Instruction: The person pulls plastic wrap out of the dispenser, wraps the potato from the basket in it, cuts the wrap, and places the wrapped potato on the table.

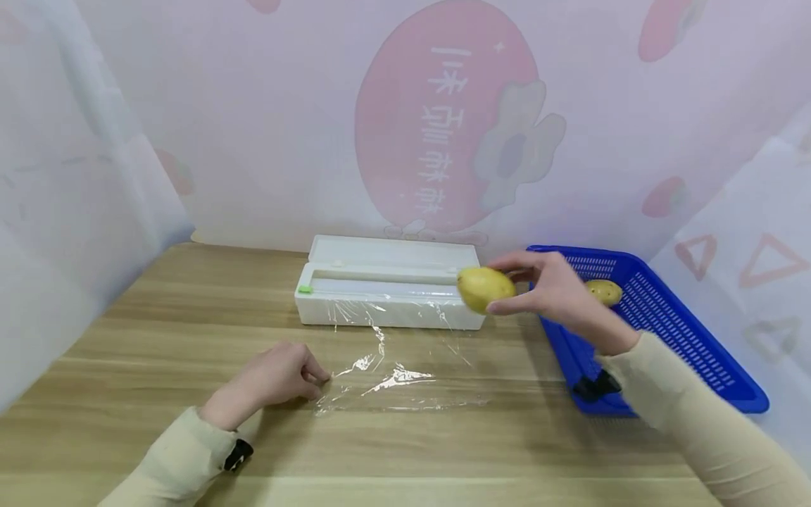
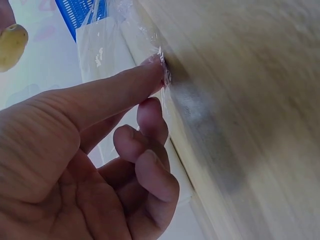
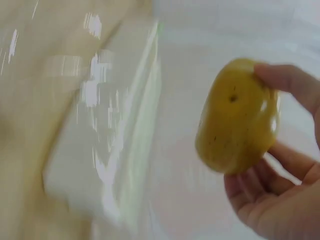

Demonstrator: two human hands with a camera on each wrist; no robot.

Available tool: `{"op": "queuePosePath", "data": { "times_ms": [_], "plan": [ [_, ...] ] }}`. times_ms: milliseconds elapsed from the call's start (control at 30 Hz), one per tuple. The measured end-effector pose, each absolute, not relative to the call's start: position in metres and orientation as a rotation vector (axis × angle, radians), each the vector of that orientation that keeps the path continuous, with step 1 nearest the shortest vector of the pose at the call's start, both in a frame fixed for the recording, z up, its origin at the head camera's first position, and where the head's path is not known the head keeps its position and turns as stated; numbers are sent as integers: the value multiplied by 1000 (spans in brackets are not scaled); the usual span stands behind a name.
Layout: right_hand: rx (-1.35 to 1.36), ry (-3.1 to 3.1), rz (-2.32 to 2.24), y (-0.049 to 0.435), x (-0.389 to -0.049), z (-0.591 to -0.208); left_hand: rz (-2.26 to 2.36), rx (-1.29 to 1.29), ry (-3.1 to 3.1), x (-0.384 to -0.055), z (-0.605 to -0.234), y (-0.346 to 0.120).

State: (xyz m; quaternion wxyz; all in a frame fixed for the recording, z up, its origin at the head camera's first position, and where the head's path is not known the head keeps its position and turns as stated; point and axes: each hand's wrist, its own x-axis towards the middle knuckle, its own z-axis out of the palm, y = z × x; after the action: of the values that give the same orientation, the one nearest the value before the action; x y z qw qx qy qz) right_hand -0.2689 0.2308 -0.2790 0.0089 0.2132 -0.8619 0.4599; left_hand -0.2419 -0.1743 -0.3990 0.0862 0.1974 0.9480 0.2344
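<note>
Potato is held by the right hand, right of centre in the head frame; it is gripped between thumb and fingertips, hand partly open to the potato's width, and kept up off the table. In the right wrist view, small dark spots are seen on its yellow skin, right of centre; some blur at left of that frame.

Clear film is spread in the lower middle of the head frame, creased and shiny. Its near left corner is pinched by the left hand, lower left of centre; thumb brought to the film's edge, other fingers curled in, as shown mid-frame in the left wrist view.

Film is drawn over the front of the white box, centre of the head frame, whose lid is tipped back. A green tab is seen at the box's left end.

Blue basket is placed at right of the frame; a second potato is seen in it, partly covered by the right hand. Strawberry-printed sheet is hung behind.
</note>
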Motion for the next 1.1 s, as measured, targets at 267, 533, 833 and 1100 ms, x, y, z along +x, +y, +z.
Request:
{"op": "queuePosePath", "data": {
  "times_ms": [267,533,833,1100],
  "plan": [
    [829,-2735,1554,158,-261,-332,694,580,2819,-244,-397,-174],
    [990,-2861,1524,127,-264,-376,687,571,2816,-242,-396,-175],
    [1040,-2917,1402,123,-264,-395,688,564,2820,-241,-393,-173],
    [1113,-2862,1391,124,-262,-401,651,572,2834,-242,-394,-174]
  ]
}}
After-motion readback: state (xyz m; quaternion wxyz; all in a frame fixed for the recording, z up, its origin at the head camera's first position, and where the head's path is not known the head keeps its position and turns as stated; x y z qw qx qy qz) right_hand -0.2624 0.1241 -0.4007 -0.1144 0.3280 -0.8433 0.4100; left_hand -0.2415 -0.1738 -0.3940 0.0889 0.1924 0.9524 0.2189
